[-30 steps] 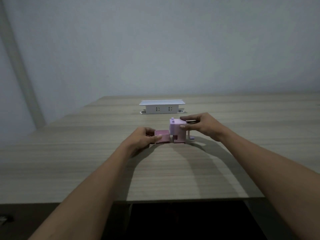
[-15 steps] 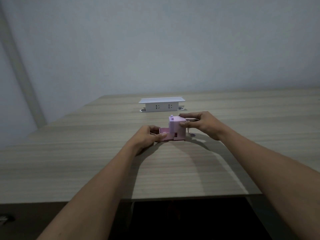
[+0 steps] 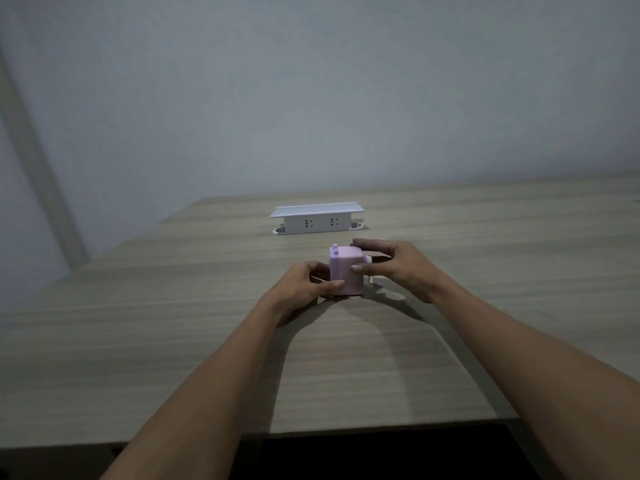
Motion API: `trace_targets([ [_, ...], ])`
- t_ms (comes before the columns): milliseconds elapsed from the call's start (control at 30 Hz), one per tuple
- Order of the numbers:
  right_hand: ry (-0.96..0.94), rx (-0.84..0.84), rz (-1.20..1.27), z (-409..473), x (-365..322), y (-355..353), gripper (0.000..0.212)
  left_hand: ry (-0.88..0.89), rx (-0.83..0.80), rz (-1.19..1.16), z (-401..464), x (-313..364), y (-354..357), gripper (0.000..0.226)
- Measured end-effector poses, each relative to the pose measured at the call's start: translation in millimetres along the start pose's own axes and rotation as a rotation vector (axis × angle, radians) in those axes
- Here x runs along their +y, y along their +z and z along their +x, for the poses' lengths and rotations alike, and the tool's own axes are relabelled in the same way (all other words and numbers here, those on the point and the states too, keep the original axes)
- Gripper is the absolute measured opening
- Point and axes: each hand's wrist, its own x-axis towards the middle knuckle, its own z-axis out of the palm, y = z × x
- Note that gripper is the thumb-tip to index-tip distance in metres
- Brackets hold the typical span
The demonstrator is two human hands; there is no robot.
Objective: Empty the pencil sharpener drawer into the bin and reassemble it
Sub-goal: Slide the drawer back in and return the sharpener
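A small lilac pencil sharpener stands on the wooden table, a short way in front of me. My right hand grips its body from the right, thumb on the near face and fingers over the far top edge. My left hand is pressed against its lower left side, thumb tip on the bottom corner where the pink drawer sits inside the body; the drawer itself is almost fully hidden. A small crank handle pokes out at the right below my right palm.
A white socket box with a flat lid stands farther back on the table. The table's near edge runs just below my forearms, with dark space under it. A grey wall rises behind.
The pink drawer, sticking out to the left a second ago, has been pushed by my left hand into the sharpener body. My right hand has kept holding the body in place.
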Motion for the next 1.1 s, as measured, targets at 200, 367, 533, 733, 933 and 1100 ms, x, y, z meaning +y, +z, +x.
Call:
trace_targets([
  [200, 0.021, 0.005, 0.004, 17.1, 11.2, -8.4, 0.060, 0.048, 0.003, 0.025, 27.8, 25.2, -9.8, 0.050],
  [367, 0.006, 0.045, 0.010, 54.4, 15.0, -18.8, 0.052, 0.051, -0.012, 0.064, 74.9, 28.7, -20.9, 0.051],
  [533, 0.029, 0.037, -0.017, 103.3, 31.4, -33.7, 0.053, 0.060, -0.022, 0.086, 127.9, 21.2, -29.4, 0.050],
  [733, 0.057, 0.069, 0.034, 160.8, 64.7, -41.0, 0.054, 0.039, -0.001, 0.083, 188.9, 5.7, -38.6, 0.050],
  [933, 0.099, 0.077, 0.068, 202.0, 95.4, -40.1, 0.056, 0.006, 0.023, 0.082, 234.3, -17.2, -40.7, 0.046],
  [1100, 0.086, 0.070, 0.016, 221.1, 106.6, -42.3, 0.055, -0.005, 0.033, 0.069, 249.9, -22.7, -40.0, 0.043],
])
